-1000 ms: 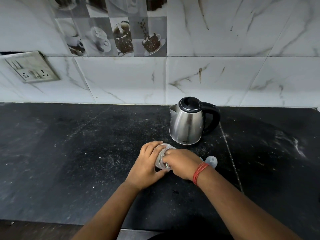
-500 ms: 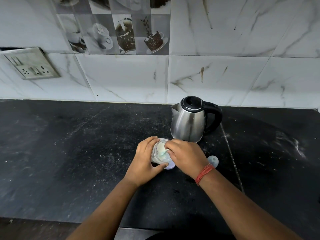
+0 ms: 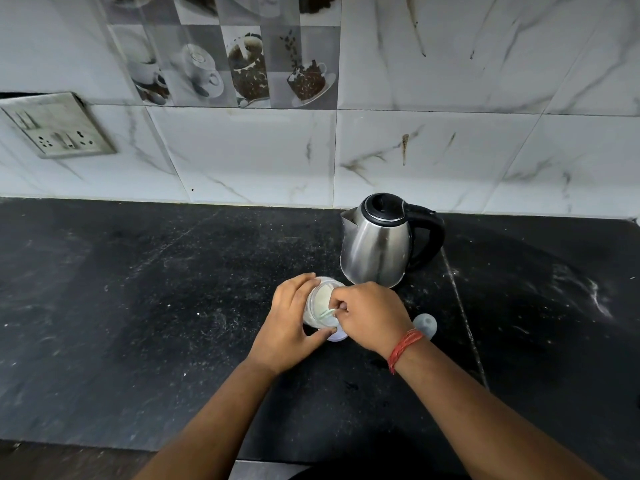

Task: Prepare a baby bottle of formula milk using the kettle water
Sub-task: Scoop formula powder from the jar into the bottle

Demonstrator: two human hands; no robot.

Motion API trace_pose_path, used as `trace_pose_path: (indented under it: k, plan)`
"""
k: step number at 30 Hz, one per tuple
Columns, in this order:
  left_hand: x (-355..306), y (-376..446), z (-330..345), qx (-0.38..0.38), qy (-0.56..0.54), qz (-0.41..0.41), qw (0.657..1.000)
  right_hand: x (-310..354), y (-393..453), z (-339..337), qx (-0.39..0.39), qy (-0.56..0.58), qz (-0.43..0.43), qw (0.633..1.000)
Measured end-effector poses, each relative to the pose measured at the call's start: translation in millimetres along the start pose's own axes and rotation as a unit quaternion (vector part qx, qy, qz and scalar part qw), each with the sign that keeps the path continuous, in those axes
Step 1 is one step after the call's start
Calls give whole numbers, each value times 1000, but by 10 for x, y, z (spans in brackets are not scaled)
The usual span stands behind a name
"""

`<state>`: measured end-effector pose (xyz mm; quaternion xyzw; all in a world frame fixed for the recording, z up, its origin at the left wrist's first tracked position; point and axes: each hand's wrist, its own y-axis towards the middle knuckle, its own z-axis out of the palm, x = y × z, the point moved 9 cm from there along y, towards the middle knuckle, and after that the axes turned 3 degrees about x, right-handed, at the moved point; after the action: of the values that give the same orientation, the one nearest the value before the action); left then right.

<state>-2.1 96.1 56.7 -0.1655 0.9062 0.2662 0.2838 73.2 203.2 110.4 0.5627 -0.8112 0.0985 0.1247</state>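
Bottle (image 3: 320, 303) first: it stands open-mouthed on the black counter (image 3: 138, 306), a little below and right of the frame's centre, with something pale inside it, and both hands are on it. My reading is that powder or a stir is going in, so the thing to do well is to keep the bottle flat and still while the tool works inside the narrow mouth, moving slowly so nothing spills over the rim. The left hand (image 3: 289, 327) is curled round the bottle's left side, fingers over the far wall and thumb (image 3: 320, 336) along the near base, gripping it firmly. The right hand (image 3: 370, 315) sits over the mouth from the right with fingers bent tight, pinching a thin pale green handle (image 3: 327, 312) that dips into the opening; whether it is a scoop or a stirrer I cannot tell. A red thread band (image 3: 403, 348) circles that wrist. A pale disc (image 3: 337, 336) peeps out under the right hand beside the bottle's base, and a rounded pale cap (image 3: 425, 325), perhaps the teat or cover, lies just right of the wrist. The steel kettle (image 3: 375, 245) stands just behind the bottle, lid closed, black handle to the right, untouched. A socket plate (image 3: 57, 128) hangs on the tiled wall at upper left.
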Motion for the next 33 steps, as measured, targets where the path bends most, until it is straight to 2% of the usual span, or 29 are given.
trace_pose_path:
  k: [3,6,9,12,15,21,25,29,33]
  plan:
    - [71,-24,9,-1,2,-13,1000,-165,19,-3,2,179,77,981]
    - [132,-49,-2,-5,-3,-28,1000,-247,25,29,6,338,132,932]
    - [218,-68,-25,-5,-14,-54,998,-280,35,62,-1,424,156,892]
    - [329,-97,-41,-8,-28,-84,996,-285,61,144,-5,470,165,867]
    - [409,-141,-67,-13,-47,-111,993,-269,76,191,-20,470,159,868]
    - [525,-238,-109,-15,-66,-143,987,-139,110,179,-74,347,103,929]
    - [602,-270,-145,-17,-65,-154,986,-53,147,204,-90,283,70,952]
    - [630,-274,-149,-15,-63,-155,986,-70,183,239,-97,284,85,950]
    - [646,-285,-153,-16,-72,-160,984,-103,177,294,-79,350,137,923]
